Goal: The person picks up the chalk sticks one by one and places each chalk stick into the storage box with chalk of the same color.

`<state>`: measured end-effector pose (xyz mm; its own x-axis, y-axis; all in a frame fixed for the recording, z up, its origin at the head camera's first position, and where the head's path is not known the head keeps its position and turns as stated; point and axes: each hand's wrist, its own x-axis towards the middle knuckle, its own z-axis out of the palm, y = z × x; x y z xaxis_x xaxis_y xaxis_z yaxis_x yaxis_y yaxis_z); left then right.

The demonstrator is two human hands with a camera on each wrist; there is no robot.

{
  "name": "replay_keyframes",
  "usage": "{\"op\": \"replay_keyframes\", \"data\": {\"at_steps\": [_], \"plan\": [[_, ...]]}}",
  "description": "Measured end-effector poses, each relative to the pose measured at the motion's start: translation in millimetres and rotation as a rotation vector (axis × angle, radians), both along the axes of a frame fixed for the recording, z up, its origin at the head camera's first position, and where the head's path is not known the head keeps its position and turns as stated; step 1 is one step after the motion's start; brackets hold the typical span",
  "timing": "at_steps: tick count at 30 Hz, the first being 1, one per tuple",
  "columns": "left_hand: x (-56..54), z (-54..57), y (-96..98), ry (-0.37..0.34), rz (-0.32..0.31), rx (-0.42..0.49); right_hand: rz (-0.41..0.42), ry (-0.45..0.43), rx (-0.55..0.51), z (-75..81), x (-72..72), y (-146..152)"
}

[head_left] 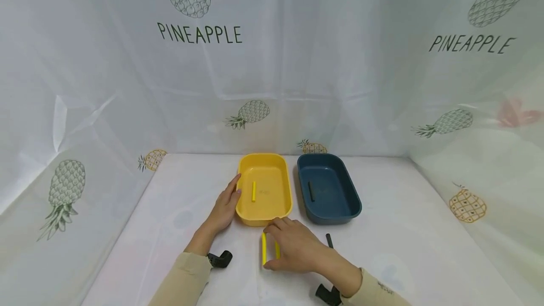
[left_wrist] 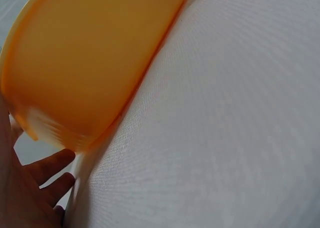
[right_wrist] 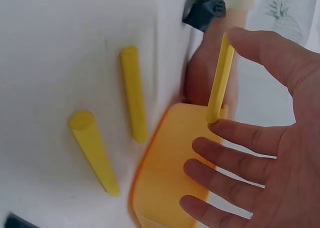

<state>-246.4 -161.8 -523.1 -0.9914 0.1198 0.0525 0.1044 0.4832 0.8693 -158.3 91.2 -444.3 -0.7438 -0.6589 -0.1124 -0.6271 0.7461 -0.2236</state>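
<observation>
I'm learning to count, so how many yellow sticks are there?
4: one stick in the yellow tub, a second stick pinched by the right hand, and a third stick and a fourth stick on the white tabletop. More might be hidden under that hand.

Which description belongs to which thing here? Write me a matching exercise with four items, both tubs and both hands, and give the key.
1. Yellow rectangular plastic tub
2. Dark blue rectangular plastic tub
3. Left hand
4. Right hand

A. Pinches a slim yellow stick
B. Has a short dark stick lying inside
C. Has a short yellow stick lying inside
D. At the yellow tub's long side, away from the blue tub

Pairs: 1-C, 2-B, 3-D, 4-A
</observation>
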Motion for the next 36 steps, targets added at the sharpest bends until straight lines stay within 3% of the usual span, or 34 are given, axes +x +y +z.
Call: {"op": "replay_keyframes", "data": {"at_steps": [17, 26, 36], "plan": [[-0.6, -9.1, -4.6, 0.013, -0.007, -0.016, 0.01, 0.005, 0.034, 26.8, -7.7, -0.2], [2.6, -6.7, -2.1, 0.016, -0.005, -0.005, 0.017, 0.036, 0.01, 38.8, -17.6, 1.0], [1.2, -3.7, -0.3, 0.015, 0.007, -0.016, -0.042, 0.041, -0.058, 52.6, -34.7, 5.0]]}}
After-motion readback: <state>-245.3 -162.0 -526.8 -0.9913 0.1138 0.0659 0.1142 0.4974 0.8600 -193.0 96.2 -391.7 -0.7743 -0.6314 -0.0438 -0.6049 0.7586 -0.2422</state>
